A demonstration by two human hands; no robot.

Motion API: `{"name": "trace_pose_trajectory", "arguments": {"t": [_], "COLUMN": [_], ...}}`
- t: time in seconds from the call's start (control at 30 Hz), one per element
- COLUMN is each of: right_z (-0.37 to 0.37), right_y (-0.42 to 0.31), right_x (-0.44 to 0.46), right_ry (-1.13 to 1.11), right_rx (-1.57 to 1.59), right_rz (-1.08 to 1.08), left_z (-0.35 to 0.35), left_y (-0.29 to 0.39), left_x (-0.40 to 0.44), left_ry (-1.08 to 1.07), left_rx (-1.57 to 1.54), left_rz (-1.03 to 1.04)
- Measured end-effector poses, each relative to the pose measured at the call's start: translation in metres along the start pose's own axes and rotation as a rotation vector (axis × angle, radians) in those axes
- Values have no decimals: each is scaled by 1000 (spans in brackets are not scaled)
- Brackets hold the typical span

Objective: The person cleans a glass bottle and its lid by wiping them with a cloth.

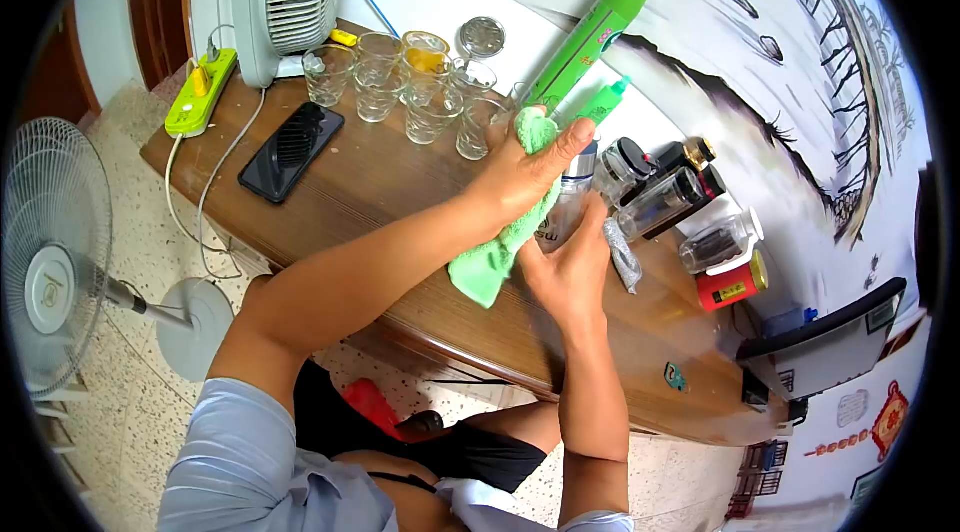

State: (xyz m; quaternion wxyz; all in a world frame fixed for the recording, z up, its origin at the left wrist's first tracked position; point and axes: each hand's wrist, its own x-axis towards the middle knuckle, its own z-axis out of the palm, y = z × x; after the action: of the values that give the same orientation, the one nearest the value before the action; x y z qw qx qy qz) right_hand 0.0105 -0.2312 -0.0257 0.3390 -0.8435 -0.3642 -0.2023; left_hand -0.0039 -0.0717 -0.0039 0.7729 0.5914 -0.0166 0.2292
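My left hand (522,177) is closed on a green cloth (485,272), which hangs down from it over the wooden table (400,227). The thumb of that hand points to the upper right. Just right of the cloth, my right hand (572,267) is wrapped round a clear bottle (562,217) with dark lettering, partly hidden by both hands and the cloth. Beside my right hand lies a small grey patterned cloth or pouch (622,257). Several drinking glasses (432,112) stand behind my left hand.
Behind the hands are a green box (590,42), a green bottle (605,102) and several jars (662,202). A phone (291,152), a power strip (201,97) and a box fan (290,2) are at the left. A red tin (728,284) and a monitor (830,342) are at the right.
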Motion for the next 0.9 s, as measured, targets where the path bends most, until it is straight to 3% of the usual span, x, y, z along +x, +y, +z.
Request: {"name": "trace_pose_trajectory", "arguments": {"t": [0.13, 0.23, 0.3, 0.37, 0.47, 0.57, 0.67, 0.77, 0.8, 0.9], "right_z": [-1, 1, 1, -1, -1, -7, 4, -5, -17, -21], "right_y": [0, -4, -6, -10, -7, 1, 27, 9, 0, 1], "right_x": [0, 0, 0, 0, 1, 3, 2, 5, 5, 1], "right_ry": [140, 191, 189, 155, 58, -99, -100, -258, -403, -441], "right_rx": [-194, -253, -262, -247, -81, 227, 376, 874, 1029, 1248], "right_rz": [-120, -157, -139, -77, 34, 128, 26, 303, 430, 554], "left_z": [-4, -4, -9, -23, -5, -3, -4, -15, -14, -17], "left_y": [-3, -18, -22, 9, -14, -18, -9, -9, -8, -5], "left_x": [-1, 8, 14, 8, 10, 9, 11, 17, 18, 17], "left_ry": [36, 292, 261, -74, -31, -64, -69, -150, -103, -120], "left_rx": [360, 618, 639, 461, 39, -68, -178, -335, -418, -546], "left_rz": [155, 334, 284, 41, 128, 72, -101, -206, -251, -237]}}
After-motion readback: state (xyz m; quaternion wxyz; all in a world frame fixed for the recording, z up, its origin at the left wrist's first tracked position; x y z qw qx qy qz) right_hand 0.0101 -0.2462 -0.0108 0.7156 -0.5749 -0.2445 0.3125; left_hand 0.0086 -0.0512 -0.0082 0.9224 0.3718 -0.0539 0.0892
